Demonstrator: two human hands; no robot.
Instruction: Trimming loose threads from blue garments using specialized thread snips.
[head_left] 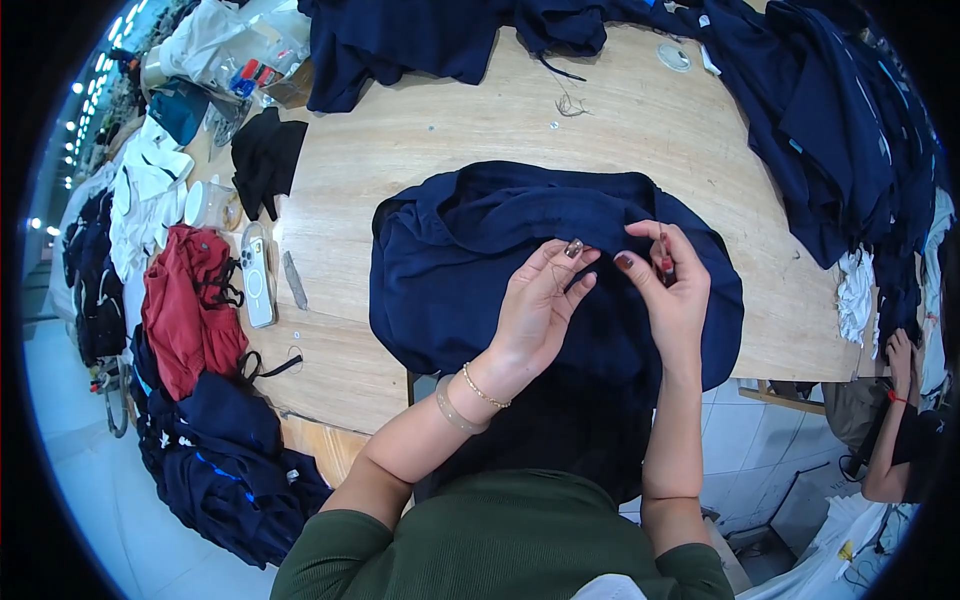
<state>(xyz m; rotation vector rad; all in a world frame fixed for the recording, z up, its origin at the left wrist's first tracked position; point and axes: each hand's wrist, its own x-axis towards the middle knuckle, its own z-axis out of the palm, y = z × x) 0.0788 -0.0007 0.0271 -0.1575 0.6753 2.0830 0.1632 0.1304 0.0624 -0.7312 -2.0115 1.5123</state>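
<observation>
Hands' grip: left hand (540,305) pinched on soft navy garment (450,290), right hand (672,290) around slim red-tipped tool (664,258).

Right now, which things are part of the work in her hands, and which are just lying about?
In hand: navy garment, left hand, right hand, small red tool.
Lying about: phone, red cloth, black cloth, navy pile.

right hand (668,290): pinches a thin red-tipped item (664,262), too small to ID; fingers cover most of it
left hand (535,310): thumb + finger closed on sth tiny, can't tell what
navy garment (450,270): near part drops past table (420,130) front edge, hidden behind forearms
thread tangle (570,103): far side of table, too small to ID
far-left clutter (235,70): blurred by rim
other person's arm (893,440): cut off at right rim
</observation>
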